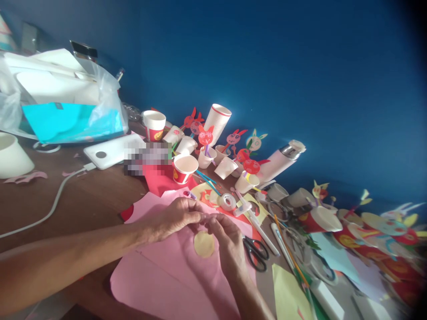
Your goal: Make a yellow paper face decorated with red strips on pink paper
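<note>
My left hand [183,217] and my right hand [225,233] meet fingertip to fingertip above a sheet of pink paper [160,278]. Both are closed in a pinch; whatever lies between the fingertips is too small to make out. Just below them a pale yellow paper circle [204,244] rests on the pink sheet. A white roll of tape [228,202] lies beyond the fingers, near yellow paper scraps with cut-outs. To the right of my right hand are black-handled scissors [256,253].
Paper cups with red animal-faced paper figures [206,136] stand along the blue wall, beside a stack of cups [217,120] and a thermos [282,162]. A white power bank [115,150] with a cable and a full plastic bag [73,120] lie left. Pencils, paper and more cups crowd the right.
</note>
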`<state>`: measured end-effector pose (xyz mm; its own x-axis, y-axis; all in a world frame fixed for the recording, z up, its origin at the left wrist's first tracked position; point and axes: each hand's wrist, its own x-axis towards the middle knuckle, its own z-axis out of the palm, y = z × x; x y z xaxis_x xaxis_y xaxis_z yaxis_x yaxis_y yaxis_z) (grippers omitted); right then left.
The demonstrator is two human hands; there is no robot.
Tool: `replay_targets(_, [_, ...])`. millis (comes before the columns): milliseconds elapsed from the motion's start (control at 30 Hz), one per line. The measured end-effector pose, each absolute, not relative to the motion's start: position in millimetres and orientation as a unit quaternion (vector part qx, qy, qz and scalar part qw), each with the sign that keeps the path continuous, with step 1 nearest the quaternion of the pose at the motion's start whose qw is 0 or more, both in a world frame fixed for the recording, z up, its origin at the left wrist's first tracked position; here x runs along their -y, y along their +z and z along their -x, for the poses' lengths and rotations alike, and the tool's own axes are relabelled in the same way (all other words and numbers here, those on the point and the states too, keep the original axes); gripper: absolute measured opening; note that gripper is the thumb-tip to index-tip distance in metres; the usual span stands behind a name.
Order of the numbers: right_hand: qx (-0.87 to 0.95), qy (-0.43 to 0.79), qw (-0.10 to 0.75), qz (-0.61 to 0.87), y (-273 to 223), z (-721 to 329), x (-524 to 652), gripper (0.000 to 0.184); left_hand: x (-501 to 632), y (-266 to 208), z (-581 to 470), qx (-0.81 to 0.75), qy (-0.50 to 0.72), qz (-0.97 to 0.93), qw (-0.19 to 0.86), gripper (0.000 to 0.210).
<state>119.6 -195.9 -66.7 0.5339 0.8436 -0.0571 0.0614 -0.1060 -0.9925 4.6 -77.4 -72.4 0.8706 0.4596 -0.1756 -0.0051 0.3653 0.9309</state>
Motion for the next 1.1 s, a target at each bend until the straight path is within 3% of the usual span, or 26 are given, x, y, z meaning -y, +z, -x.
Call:
replay_targets(167, [0.320,0.345,0.577,0.668,-68,-119,195,0.023,79,-71,-4,-0.194,0.147,-0.556,0.795,0.013])
replay_targets(567, [0.314,0.347,0.602,0.647,-64,-116,195,0.025,81,-56,-1,-0.172,0.109,-0.539,0.817,0.017])
replay_targets(1100, [0.289,0.396,0.621,0.612,-73,-110,195,0.021,79,-71,-3,-0.201,0.149,-0.653,0.714,0.011])
